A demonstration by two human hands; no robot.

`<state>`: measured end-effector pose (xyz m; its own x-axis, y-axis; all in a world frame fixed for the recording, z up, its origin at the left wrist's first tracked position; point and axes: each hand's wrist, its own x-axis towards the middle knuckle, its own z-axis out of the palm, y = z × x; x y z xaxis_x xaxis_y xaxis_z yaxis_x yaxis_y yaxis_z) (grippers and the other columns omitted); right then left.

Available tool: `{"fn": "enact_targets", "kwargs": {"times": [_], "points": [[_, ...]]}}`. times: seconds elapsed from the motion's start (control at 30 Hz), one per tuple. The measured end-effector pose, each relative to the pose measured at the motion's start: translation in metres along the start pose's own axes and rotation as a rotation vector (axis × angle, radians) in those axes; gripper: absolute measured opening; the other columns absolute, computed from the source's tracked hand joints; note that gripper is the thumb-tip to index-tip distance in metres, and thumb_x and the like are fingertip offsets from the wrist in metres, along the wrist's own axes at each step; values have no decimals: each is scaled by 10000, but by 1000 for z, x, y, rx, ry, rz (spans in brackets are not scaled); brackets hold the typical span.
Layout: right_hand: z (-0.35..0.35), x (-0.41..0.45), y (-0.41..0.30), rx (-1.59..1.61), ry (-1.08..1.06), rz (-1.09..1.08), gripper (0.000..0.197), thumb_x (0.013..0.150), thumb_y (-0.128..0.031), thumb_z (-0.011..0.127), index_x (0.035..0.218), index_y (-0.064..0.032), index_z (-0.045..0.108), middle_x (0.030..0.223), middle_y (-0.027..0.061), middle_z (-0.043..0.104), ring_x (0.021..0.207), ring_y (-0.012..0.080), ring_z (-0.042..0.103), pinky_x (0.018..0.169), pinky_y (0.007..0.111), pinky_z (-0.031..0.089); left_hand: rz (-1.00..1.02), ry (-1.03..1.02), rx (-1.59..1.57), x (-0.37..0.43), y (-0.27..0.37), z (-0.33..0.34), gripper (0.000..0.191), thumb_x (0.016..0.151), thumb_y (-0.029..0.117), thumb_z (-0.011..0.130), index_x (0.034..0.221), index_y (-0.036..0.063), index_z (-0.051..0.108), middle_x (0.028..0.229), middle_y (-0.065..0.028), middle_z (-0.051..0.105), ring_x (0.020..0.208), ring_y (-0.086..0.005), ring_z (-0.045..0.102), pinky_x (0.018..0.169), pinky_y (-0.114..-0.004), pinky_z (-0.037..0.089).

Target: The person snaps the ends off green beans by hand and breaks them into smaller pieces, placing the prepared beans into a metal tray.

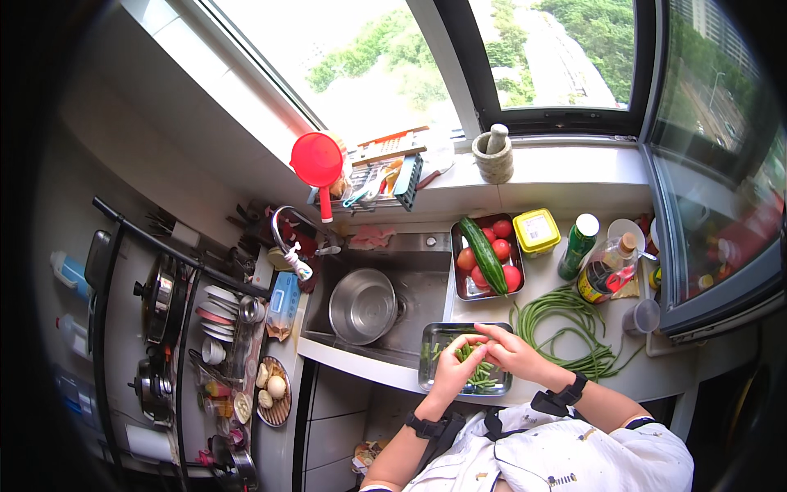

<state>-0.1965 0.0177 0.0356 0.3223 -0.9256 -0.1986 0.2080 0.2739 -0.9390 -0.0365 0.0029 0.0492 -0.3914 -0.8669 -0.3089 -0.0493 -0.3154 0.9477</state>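
Note:
My left hand (458,364) and my right hand (515,352) meet at the fingertips over a rectangular metal tray (430,332). Short pieces of green long beans (484,376) lie in the tray beneath them. The fingers hide what, if anything, is pinched between the two hands. Whole long beans (556,310) are coiled on the counter just right of the tray. Behind it, a second metal tray (456,270) holds several tomatoes (501,249) with a cucumber (486,258) lying across them.
Left of the trays is a steel sink (424,277) with a metal basin (363,306) under the faucet (286,234). A yellow-lidded tub (536,231), a green bottle (578,247) and a sauce bottle (605,270) stand behind the beans. A stone mortar (494,161) sits on the windowsill.

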Motion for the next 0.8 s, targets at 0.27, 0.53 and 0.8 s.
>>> {"fn": "enact_targets", "kwargs": {"times": [0.27,0.53,0.8], "points": [[-6,1,2,130,-95,110,233,936,-194,478,1099,-32,516,656,-31,468,530,40,404,453,195,316,89,42,-126,-1,6,-3,80,917,101,533,972,47,553,658,44,466,497,-1,337,437,-169,229],[-9,5,21,-141,8,-54,189,904,-196,514,881,-15,561,637,-2,517,552,55,441,489,222,357,299,119,331,-4,18,9,79,875,90,596,889,25,553,730,-26,570,653,-69,516,586,-212,409],[-7,9,15,-376,221,-124,219,868,-191,532,876,24,576,665,105,572,581,139,517,548,302,423,515,19,407,-12,13,8,72,854,43,603,887,6,551,777,-91,580,692,-143,561,639,-252,442]]}}
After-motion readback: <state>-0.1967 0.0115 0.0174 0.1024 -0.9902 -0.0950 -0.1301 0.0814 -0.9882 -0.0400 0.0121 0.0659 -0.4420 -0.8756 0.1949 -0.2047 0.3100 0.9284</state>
